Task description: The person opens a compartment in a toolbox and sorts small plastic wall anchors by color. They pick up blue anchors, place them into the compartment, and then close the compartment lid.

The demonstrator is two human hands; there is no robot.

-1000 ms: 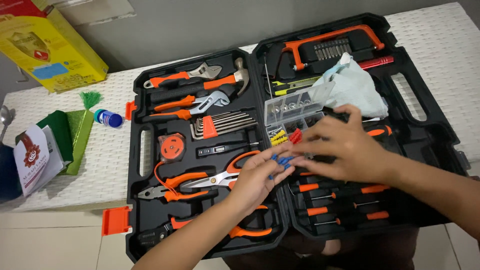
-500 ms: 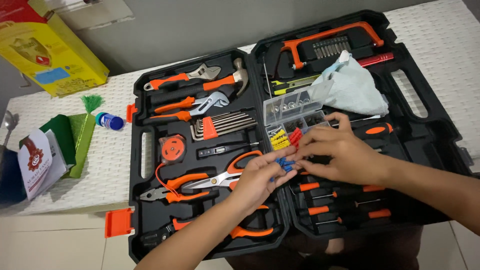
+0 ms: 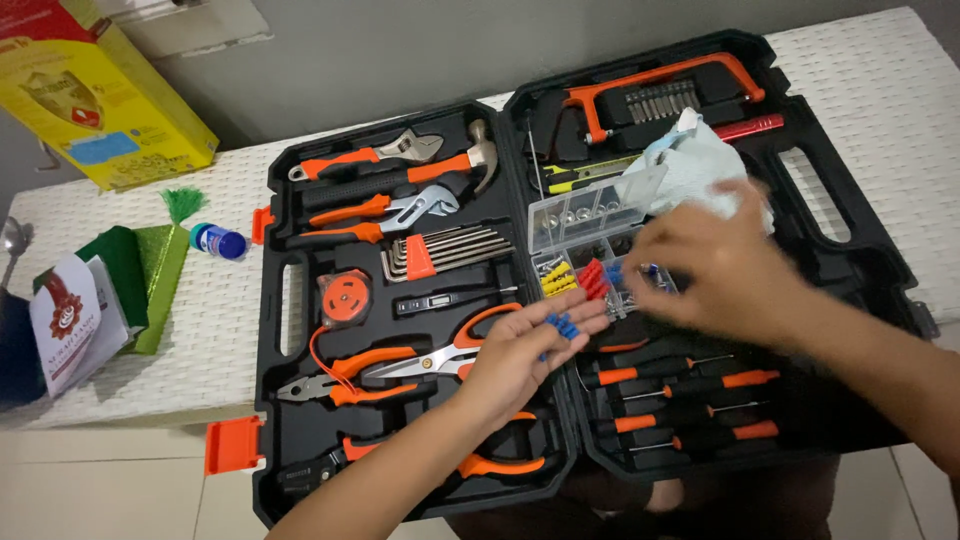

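My left hand (image 3: 520, 355) lies palm up over the middle of an open black tool case (image 3: 285, 300), with several small blue wall plugs (image 3: 562, 325) resting on its fingers. My right hand (image 3: 725, 265) is blurred above a clear compartment box (image 3: 585, 215) in the case's right half. Its fingertips are beside the red plugs (image 3: 593, 278) and yellow plugs (image 3: 556, 279). A blue bit (image 3: 612, 273) shows at those fingertips; whether it is pinched is unclear.
The case's left half holds a hammer (image 3: 440, 165), wrenches, hex keys (image 3: 440, 250), a tape measure (image 3: 344, 296), scissors and pliers. The right half has a hacksaw (image 3: 660, 80), screwdrivers (image 3: 680, 405) and a pale cloth (image 3: 690, 165). A yellow box (image 3: 100, 100), green pouch and small bottle (image 3: 218, 240) lie to the left.
My right hand has lifted away from my left palm and moved up and right, over the compartment box. My left hand has stayed put with the blue plugs.
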